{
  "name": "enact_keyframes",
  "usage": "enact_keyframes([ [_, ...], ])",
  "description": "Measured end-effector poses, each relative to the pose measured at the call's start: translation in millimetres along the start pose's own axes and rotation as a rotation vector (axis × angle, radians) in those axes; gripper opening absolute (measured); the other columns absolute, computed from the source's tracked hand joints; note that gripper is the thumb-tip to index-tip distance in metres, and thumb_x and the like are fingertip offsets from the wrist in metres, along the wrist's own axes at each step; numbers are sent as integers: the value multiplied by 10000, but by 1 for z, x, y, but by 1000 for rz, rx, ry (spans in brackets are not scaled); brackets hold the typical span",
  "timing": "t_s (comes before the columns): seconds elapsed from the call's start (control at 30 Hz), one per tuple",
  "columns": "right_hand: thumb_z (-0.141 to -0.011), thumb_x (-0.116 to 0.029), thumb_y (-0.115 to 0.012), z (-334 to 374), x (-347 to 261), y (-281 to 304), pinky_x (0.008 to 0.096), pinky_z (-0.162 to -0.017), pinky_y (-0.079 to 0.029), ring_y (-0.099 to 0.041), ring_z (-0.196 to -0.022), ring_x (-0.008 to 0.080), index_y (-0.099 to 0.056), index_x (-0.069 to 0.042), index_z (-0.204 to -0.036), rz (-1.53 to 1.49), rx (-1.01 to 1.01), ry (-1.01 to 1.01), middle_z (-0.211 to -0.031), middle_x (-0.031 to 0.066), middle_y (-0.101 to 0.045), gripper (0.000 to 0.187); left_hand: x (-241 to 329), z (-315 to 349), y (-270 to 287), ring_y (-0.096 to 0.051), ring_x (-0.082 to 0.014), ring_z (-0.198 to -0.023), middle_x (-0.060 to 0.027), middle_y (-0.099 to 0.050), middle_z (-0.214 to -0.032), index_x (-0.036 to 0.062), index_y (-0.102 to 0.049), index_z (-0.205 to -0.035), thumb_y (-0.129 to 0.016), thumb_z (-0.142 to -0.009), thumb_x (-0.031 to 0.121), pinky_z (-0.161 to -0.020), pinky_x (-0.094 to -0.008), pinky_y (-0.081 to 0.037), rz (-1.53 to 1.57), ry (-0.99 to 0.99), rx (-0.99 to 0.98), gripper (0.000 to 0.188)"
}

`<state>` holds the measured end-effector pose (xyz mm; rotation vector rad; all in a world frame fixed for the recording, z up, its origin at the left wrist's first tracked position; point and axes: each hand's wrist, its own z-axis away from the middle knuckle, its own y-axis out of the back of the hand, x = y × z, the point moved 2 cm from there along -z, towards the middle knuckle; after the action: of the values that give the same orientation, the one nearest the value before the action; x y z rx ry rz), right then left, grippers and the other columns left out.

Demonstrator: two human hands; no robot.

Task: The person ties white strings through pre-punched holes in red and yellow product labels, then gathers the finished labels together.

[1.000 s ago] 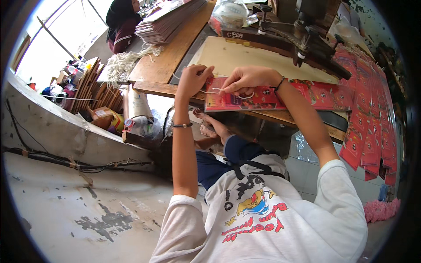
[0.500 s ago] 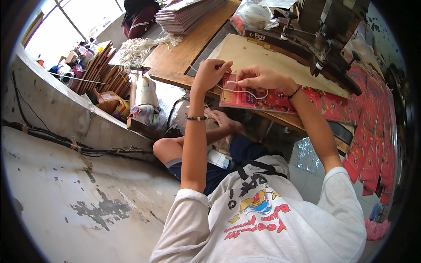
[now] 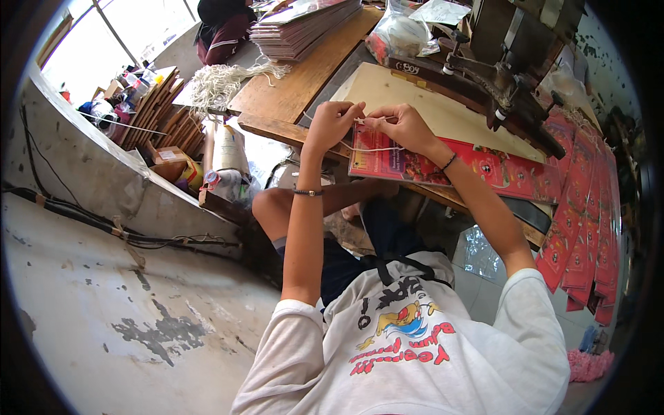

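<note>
My left hand (image 3: 332, 124) and my right hand (image 3: 404, 128) nearly meet over the left end of a red printed calendar-like sheet (image 3: 415, 171). Both hands pinch a thin white cord (image 3: 373, 148), a length of which loops down across the sheet's face. What the cord does between the fingertips is too small to make out. The sheet lies along the near edge of a wooden table (image 3: 273, 128), partly over a pale board (image 3: 387, 90), and its far end reaches right past my right forearm.
A dark machine with metal clamps (image 3: 498, 90) stands behind the board. Many red sheets (image 3: 577, 214) hang at the right. White cords (image 3: 218, 83) lie bundled at the far left, near a stack of boards (image 3: 301, 31). A plastic bag (image 3: 398, 34) sits at the back.
My right hand has moved slightly left and up, bringing its fingertips closer to my left ones. The cord's loop now hangs lower and flatter. My leg has shifted below the table.
</note>
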<state>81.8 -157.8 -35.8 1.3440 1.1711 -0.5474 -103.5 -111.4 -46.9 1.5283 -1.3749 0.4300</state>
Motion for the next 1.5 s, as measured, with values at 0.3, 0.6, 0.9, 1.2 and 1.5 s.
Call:
enact_keyframes([
  [0.3, -943, -159, -614, 4, -10, 3, 273, -789, -524, -636, -822, 89, -688, 18, -1013, 69, 236, 132, -888, 66, -720, 204, -9, 0, 5, -588, -79, -676, -51, -659, -712, -75, -707, -867, -610, -981, 274, -632, -246, -483, 429, 58, -61, 380],
  [0.6, -894, -165, -639, 2, -19, 8, 279, -627, -491, -579, -631, 92, -699, 6, -981, 174, 322, 182, -716, 65, -675, 201, -3, 7, 10, -610, -92, -866, -49, -639, -1019, -35, -589, -1241, -627, -958, 117, -754, -219, -511, 597, -16, -46, 324],
  [0.9, -914, -165, -642, 5, -23, 3, 255, -571, -466, -576, -625, 52, -679, 17, -943, 187, 213, 174, -698, 15, -648, 187, 26, 68, -17, -660, -144, -992, -170, -653, -1184, -111, -374, -1427, -529, -994, 29, -864, -242, -545, 1047, 430, 135, 482],
  [1.2, -970, -225, -596, 9, -39, -4, 356, -671, -525, -697, -720, 262, -647, 3, -1010, 421, 297, 202, -779, 168, -685, 237, 31, 58, -18, -638, -107, -955, -113, -683, -1096, -100, -508, -1331, -472, -978, -6, -834, -212, -507, 767, 211, 224, 367],
  [1.5, -984, -230, -578, 20, -32, -22, 418, -704, -521, -684, -799, 340, -605, -12, -1001, 481, 388, 254, -864, 192, -673, 220, 10, 51, -8, -689, -149, -922, -142, -746, -999, -21, -552, -1314, -646, -850, -58, -863, -296, -524, 443, 86, 142, 475],
])
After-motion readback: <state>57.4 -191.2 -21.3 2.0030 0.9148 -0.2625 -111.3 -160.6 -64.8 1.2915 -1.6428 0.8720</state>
